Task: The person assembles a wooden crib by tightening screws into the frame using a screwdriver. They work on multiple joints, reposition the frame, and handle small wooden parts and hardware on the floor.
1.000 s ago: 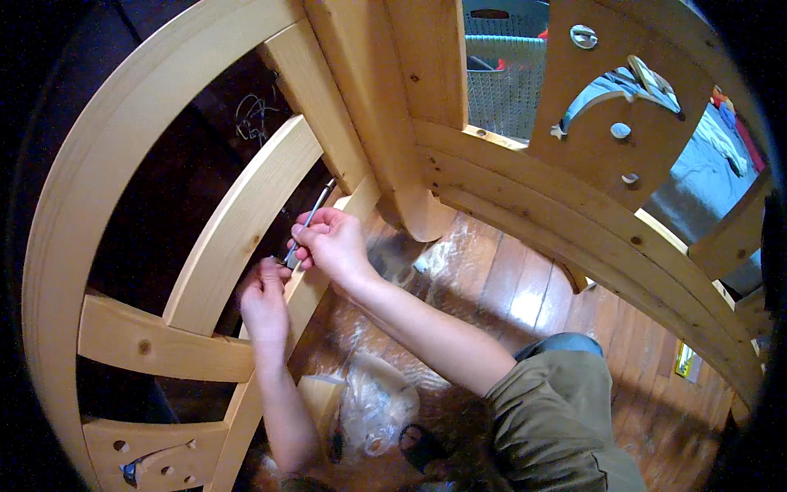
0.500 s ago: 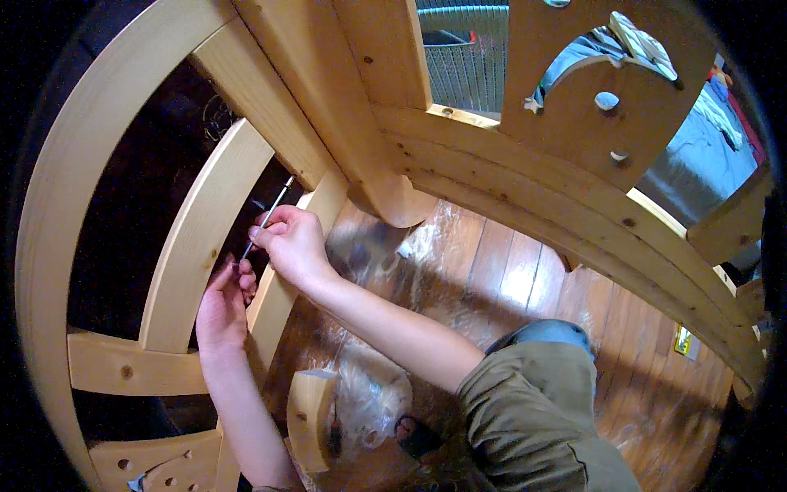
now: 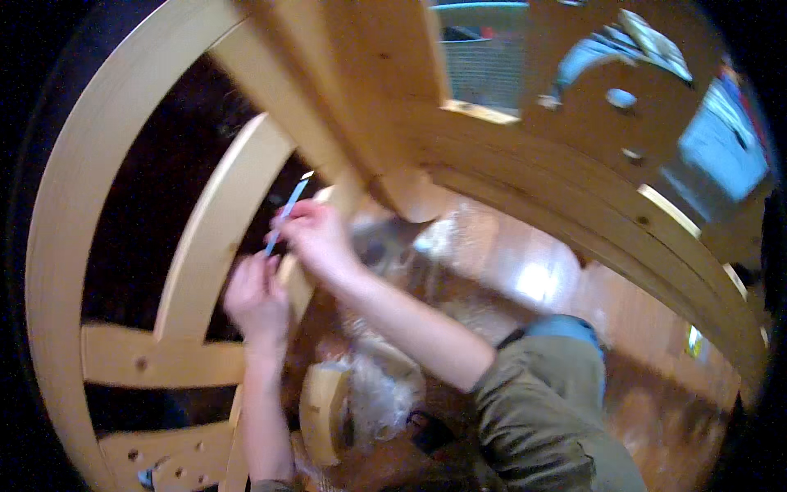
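A thin, shiny metal rod (image 3: 297, 192) slants up toward the underside of the pale wooden beam (image 3: 275, 90). My right hand (image 3: 322, 239) pinches it around its middle. At its lower end my left hand (image 3: 258, 299) is closed, with the fingertips against the rod. Both hands are beside a gap in the curved wooden frame (image 3: 70, 180), right of a curved slat (image 3: 211, 217). Blur hides the rod's exact kind and whether its tip touches the wood.
A large curved wooden panel (image 3: 541, 213) with cut-outs spans the right. Below my arms, a loose curved wooden piece (image 3: 322, 414) lies beside crumpled clear plastic (image 3: 381, 389) on the wood floor (image 3: 525, 283). Blue cloth (image 3: 725, 152) shows behind the panel.
The whole view has shifted and blurred, the scene sliding slightly right. My left hand has turned, its fingers now more closed at the rod's lower end. My right hand still pinches the rod.
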The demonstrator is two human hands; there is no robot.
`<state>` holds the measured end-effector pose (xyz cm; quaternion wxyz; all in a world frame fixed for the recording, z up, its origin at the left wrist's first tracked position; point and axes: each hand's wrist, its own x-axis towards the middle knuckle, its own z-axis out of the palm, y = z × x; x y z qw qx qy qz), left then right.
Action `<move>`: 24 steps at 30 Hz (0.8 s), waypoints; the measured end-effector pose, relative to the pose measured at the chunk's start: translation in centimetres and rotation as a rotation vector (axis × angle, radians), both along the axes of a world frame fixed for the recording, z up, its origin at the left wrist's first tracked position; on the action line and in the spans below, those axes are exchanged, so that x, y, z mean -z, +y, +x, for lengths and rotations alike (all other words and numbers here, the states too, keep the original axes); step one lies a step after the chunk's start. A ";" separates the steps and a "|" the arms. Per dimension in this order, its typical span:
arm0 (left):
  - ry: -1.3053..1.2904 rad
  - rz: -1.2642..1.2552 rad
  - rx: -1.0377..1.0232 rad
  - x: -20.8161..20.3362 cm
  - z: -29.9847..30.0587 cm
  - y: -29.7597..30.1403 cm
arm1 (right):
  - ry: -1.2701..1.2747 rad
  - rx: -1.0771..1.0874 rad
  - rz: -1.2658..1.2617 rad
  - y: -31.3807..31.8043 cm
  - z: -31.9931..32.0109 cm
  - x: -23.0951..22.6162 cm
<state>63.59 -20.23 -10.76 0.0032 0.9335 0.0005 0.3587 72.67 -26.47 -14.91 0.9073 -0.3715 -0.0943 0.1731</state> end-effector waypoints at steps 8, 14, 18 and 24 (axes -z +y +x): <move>0.465 -0.828 -0.137 3.3 0.3 15.7 | -0.016 0.288 -0.264 8.9 1.0 -0.5; 0.515 -1.807 0.132 -0.2 0.3 10.5 | -0.045 0.203 -0.281 5.1 -0.5 -2.2; 0.465 -1.873 0.099 -1.3 0.4 8.5 | 0.039 0.185 -0.236 5.7 -0.8 -2.2; 0.376 -1.887 0.042 -2.2 0.1 6.7 | 0.007 0.229 -0.320 5.8 -0.9 -1.7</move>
